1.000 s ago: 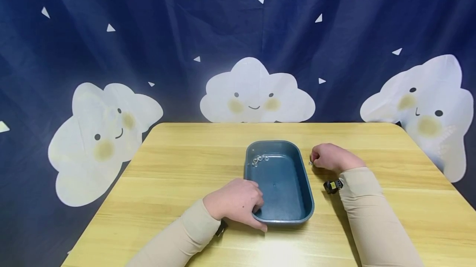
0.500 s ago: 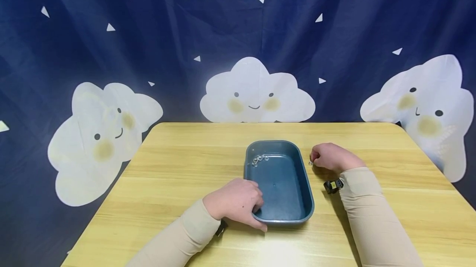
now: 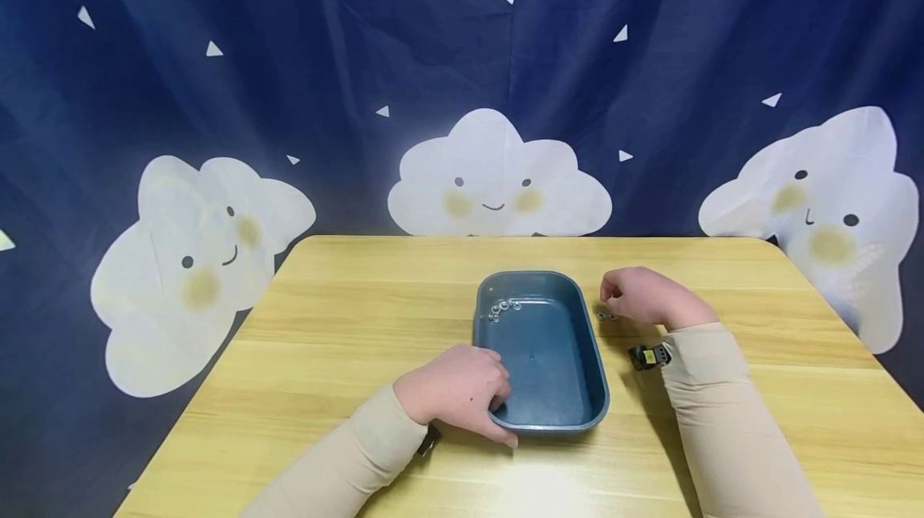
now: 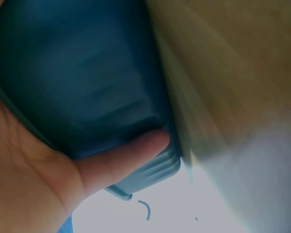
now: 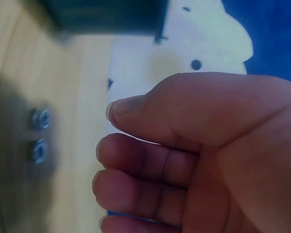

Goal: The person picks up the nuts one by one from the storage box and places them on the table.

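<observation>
My left hand [image 3: 458, 390] grips the near left corner of a dark blue plastic tray [image 3: 552, 366], fingers over the rim and thumb along the outer wall. In the left wrist view that thumb [image 4: 126, 158] lies against the tray's side. Several small metal nuts [image 3: 504, 305] sit in the tray's far left corner. To the right of the tray my right hand [image 3: 650, 296] hovers above the table, its fingers loosely bent and nothing between them. Below it, two nuts lie side by side on the wood, one nut [image 5: 40, 118] beside another nut [image 5: 39, 151].
The wooden table [image 3: 346, 309] extends on all sides of the tray. Behind it hangs a dark blue curtain [image 3: 447, 29] with white clouds. A small black device [image 3: 650, 357] is strapped at the right wrist.
My right hand has risen a little from the table, and two nuts now show beneath it where one partly showed before. The left hand and the tray stay put.
</observation>
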Available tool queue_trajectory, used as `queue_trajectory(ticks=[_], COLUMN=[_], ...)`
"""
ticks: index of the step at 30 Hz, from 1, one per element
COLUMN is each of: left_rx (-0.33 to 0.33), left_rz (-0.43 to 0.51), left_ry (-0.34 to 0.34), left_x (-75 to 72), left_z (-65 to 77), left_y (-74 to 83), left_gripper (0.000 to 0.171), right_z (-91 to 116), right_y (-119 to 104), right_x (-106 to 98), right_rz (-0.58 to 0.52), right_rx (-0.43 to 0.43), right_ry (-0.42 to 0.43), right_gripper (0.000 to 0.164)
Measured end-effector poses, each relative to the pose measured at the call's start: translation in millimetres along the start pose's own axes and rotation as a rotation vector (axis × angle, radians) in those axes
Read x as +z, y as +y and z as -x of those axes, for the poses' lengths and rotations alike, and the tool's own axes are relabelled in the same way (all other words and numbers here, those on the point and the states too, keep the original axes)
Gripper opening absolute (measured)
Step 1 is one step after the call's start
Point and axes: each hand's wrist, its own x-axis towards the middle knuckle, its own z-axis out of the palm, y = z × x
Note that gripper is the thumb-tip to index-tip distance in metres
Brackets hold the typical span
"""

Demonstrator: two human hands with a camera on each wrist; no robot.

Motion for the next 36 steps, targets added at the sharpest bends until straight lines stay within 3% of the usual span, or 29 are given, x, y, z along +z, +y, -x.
queue_trajectory(ticks=[7, 18, 36], left_rx=[-0.006, -0.019, 0.001], left_rz=[-0.002, 0.002, 0.007], left_ry=[0.003, 0.001, 0.008], left_x=[-0.6, 0.0, 0.8], left_z=[0.6, 1.2, -0.3], left_y=[-0.9, -1.4, -1.0], left_gripper=[0.057, 0.057, 0.057], right_z=[6, 12, 10], right_y=[-18, -45, -76], right_x=[-11, -20, -9], right_rz=[0.014, 0.029, 0.082], right_rx=[-0.067, -0.07, -0.227], right_ry=[0.054, 0.04, 0.075], right_gripper=[0.006, 0.007, 0.01])
